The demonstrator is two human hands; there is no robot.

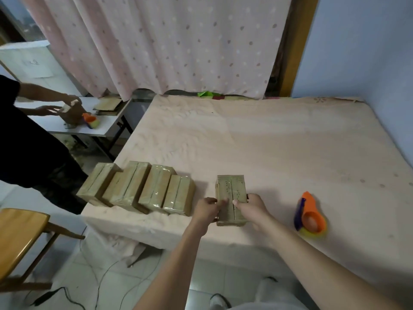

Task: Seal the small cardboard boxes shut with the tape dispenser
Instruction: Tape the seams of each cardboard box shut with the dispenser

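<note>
Pink-sheeted bed as work surface. Left hand and right hand both clamp the box from either side, long axis running away from them. Tape dispenser lies well right of the grip, right hand nearer. Sealed boxes left, farther back.

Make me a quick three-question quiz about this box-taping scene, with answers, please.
1. True or false: the tape dispenser is in the person's right hand.
2. How many boxes stand in the row of taped boxes left of the held box?
3. Which hands hold that box: A) left hand only, B) right only, C) both?

Key: 1. False, it lies on the table, right of the box. 2. Four. 3. C.
</note>
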